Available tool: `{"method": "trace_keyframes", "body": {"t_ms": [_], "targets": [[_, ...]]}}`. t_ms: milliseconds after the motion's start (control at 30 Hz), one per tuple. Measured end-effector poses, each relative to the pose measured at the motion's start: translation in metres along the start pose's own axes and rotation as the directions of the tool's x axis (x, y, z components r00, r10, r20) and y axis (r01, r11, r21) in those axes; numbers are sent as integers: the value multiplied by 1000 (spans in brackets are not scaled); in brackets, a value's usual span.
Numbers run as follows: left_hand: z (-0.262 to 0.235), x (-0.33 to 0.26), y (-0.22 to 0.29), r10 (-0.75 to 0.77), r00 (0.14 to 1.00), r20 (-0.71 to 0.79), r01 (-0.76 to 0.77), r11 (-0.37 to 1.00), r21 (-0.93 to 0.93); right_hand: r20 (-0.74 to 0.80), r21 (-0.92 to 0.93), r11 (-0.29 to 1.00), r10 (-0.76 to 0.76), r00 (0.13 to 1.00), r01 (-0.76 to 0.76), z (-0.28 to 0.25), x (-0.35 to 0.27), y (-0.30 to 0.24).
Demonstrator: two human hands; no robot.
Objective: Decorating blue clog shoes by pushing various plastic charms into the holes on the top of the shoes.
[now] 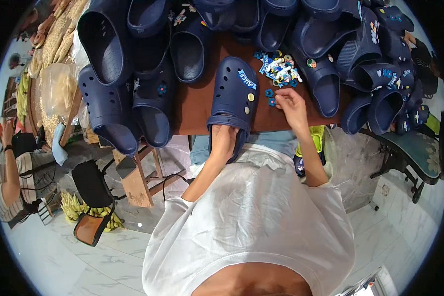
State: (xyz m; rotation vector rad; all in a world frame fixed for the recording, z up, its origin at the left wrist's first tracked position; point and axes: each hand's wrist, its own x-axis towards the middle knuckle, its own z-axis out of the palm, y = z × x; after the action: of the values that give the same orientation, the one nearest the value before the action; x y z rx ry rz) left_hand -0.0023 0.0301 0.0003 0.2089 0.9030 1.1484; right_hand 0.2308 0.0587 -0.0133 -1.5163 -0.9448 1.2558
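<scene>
In front of me a dark blue clog lies toe-away on the brown tabletop. A blue letter-banner charm and two small round pale charms sit on the right side of its upper. My left hand reaches into the heel opening and grips the clog, its fingers partly hidden inside. To the right, my right hand pinches at a blue flower charm with thumb and forefinger. Another blue flower charm lies just beyond it. A pile of mixed charms is behind that hand.
Dark blue clogs crowd the table's left, back and right, some with charms. A wooden stool and black chair stand left. Another person is at far left. A green container sits below the table edge.
</scene>
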Motion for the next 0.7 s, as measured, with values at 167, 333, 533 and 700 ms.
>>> {"method": "trace_keyframes", "body": {"t_ms": [167, 333, 533, 700], "targets": [[8, 12, 6, -71, 994, -82, 61, 990, -128, -33, -377, 923, -95, 995, 76, -10, -6, 3], [10, 24, 10, -181, 978, -104, 148, 953, -265, -3, -529, 837, -170, 985, 143, 8, -12, -11], [6, 37, 10, -241, 960, 145, 282, 819, -501, 23, -665, 726, -214, 977, 174, 12, -12, -5], [13, 41, 11, -279, 959, 56, 264, 801, -538, 44, -578, 792, -210, 977, 196, 14, -11, -15]]}}
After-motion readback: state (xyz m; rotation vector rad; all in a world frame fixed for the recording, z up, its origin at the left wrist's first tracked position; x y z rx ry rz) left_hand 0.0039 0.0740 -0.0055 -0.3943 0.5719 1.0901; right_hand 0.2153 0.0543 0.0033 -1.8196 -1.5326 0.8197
